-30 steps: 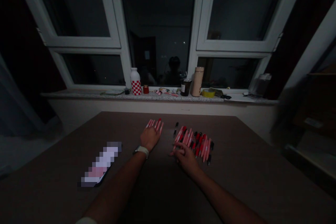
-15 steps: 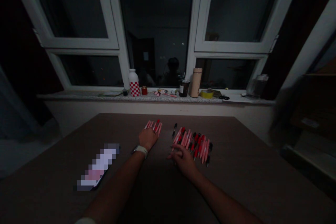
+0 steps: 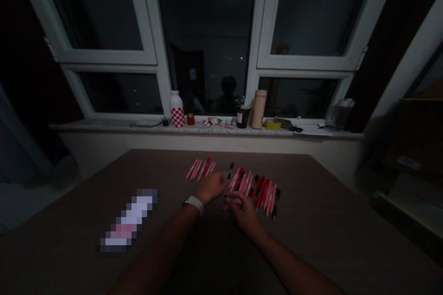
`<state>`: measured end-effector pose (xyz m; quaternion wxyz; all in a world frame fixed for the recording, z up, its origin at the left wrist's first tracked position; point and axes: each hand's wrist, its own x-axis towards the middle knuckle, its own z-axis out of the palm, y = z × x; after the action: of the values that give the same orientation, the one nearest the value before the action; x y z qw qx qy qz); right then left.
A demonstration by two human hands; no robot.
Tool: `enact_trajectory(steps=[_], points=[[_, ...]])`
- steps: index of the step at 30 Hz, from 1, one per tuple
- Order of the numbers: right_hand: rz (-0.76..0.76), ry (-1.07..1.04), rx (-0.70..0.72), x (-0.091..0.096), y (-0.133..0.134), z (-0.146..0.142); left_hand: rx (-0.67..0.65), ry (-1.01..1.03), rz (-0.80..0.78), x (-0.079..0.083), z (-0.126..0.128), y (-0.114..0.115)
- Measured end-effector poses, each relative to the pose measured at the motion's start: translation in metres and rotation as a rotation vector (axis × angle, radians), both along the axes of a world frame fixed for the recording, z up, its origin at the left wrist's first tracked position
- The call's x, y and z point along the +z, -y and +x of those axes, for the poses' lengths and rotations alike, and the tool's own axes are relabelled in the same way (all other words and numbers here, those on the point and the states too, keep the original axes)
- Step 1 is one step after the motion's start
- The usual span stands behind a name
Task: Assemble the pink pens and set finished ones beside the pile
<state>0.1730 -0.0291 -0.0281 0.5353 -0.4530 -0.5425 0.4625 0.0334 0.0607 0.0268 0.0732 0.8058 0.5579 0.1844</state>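
Note:
My left hand, a watch on its wrist, is over the table between two groups of pens. Its fingers curl away from me and are mostly hidden and blurred. Just past it lies a single black pen. My right hand is at the near left edge of the larger group of pink, red and black pens. Its thumb and fingers are pinched together around something small that I cannot make out in the dim light. Left of these, a smaller group of pink pens with a red one lies in a slanted row.
A phone, blurred out, lies on the table left of my left forearm. Along the windowsill stand a checkered bottle, a red jar, a dark cup, a beige flask and yellow tape.
My left hand has moved right and slightly nearer, away from the smaller pen group, which now shows more fully. My right hand has stayed nearly in place.

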Motion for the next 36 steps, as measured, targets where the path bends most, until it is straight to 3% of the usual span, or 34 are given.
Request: enact_trajectory(steps=[10, 21, 29, 36], points=[[0.071, -0.003, -0.076, 0.000, 0.000, -0.002, -0.110, 0.012, -0.153, -0.006, 0.007, 0.011], [0.096, -0.049, -0.063, -0.001, -0.001, -0.002, -0.102, -0.106, -0.116, -0.010, 0.006, 0.017], [0.041, -0.066, -0.097, -0.003, -0.003, -0.001, -0.001, 0.154, -0.072, 0.006, -0.016, 0.034], [-0.015, -0.206, -0.110, 0.009, -0.002, -0.002, -0.201, 0.381, -0.097, 0.002, -0.046, 0.071]])
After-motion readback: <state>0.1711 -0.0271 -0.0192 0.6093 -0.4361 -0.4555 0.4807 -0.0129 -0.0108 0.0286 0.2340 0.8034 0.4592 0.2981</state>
